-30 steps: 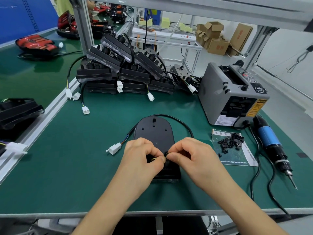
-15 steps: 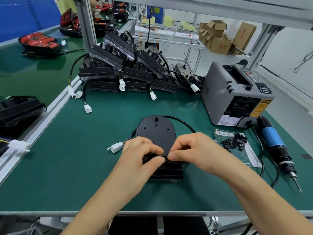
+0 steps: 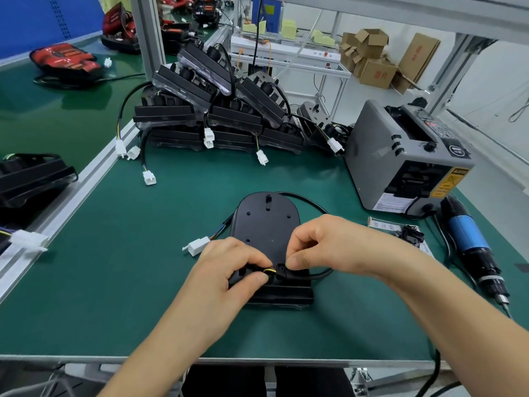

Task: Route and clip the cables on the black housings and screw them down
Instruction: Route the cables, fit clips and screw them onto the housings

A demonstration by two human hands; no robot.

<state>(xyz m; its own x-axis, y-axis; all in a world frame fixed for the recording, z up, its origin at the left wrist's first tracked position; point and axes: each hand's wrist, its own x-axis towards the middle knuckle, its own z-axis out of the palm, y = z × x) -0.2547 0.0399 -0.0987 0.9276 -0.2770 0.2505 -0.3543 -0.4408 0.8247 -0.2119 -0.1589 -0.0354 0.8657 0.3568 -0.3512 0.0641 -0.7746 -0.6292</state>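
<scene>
The cable [image 3: 320, 275] lies crosswise over the near end of the housing [image 3: 266, 224]; left hand [image 3: 229, 265] fingers pinch its yellow wire, right hand [image 3: 329, 242] fingers pinch alongside.

Green bench [image 3: 143, 267] fills the middle, a post [image 3: 146, 35] rising at 11 o'clock. Blue panel [image 3: 43, 18] at 10 o'clock, white table [image 3: 286, 51] at 12 o'clock, cardboard boxes [image 3: 372, 61] at 1 o'clock against a white wall [image 3: 486, 78]; pale floor [image 3: 506, 179] at 3 o'clock.
</scene>
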